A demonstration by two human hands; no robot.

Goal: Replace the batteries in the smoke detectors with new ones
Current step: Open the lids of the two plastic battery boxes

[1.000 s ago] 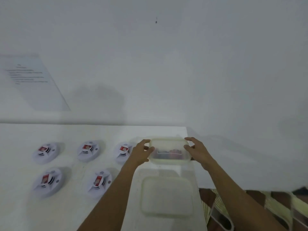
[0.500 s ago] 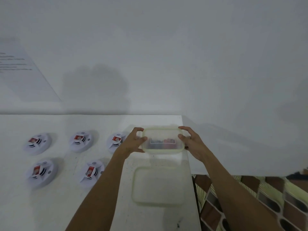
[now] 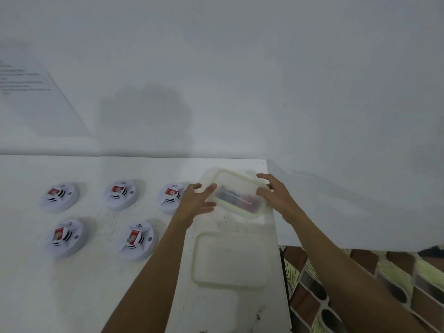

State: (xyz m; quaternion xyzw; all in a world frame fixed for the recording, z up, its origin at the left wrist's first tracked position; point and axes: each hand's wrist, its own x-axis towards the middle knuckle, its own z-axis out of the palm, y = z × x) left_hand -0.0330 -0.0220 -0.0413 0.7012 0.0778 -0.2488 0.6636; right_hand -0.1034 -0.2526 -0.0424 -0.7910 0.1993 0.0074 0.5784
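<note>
A clear plastic container point(image 3: 236, 188) holding dark and red batteries sits at the far right corner of the white table point(image 3: 96, 296), turned at an angle. My right hand point(image 3: 274, 195) grips its right end between thumb and fingers. Spread and straight, the fingers of my left hand point(image 3: 198, 200) touch its left edge. Several white round smoke detectors lie in two rows on the left, each showing a red-labelled battery: one point(image 3: 170, 198) is right beside my left wrist, another point(image 3: 137, 240) is nearer to me.
The container's lid point(image 3: 230, 259) lies flat on the table just in front of the container. The table's right edge point(image 3: 278, 236) runs close to it, with patterned floor tiles point(image 3: 360, 284) beyond. A printed sheet point(image 3: 26, 87) hangs on the wall at left.
The container has turned from square to angled on the table. My left hand has loosened from a grip to spread fingers. My right hand still holds the right end.
</note>
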